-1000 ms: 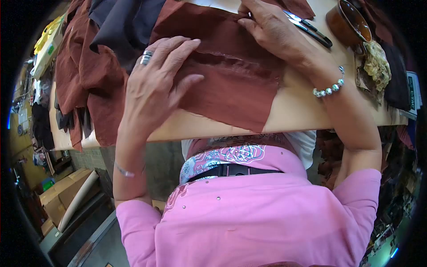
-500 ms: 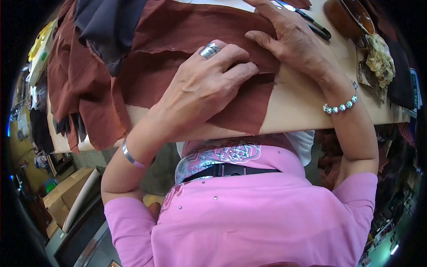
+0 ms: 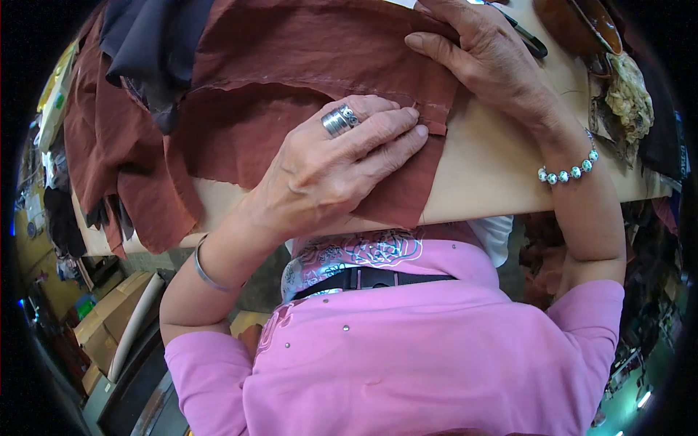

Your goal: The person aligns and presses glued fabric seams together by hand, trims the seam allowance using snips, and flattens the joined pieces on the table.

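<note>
Reddish-brown cloth [image 3: 269,51] is spread in layers over the tan tabletop, with a seam or folded edge running across it. My left hand [image 3: 334,163], wearing a wide silver ring, has its fingers pressed together on a small folded part of the cloth near its right edge. Higher up, my right hand [image 3: 487,62] holds the cloth's upper right edge between thumb and fingers; some fingertips are cut off by the frame's top. Dark grey cloth [image 3: 156,43] lies over the brown cloth at the upper left.
A black-handled tool [image 3: 529,40] lies beyond my right hand. Near it are a brown container [image 3: 578,25] and a crumpled yellowish piece [image 3: 627,98]. The tan table [image 3: 502,171] ends just before my body. Cardboard boxes [image 3: 116,316] stand below at the left.
My left fingers have extended slightly to the right along the seam, where a small flap now shows folded. The cloth's left part has shifted slightly left and down in view.
</note>
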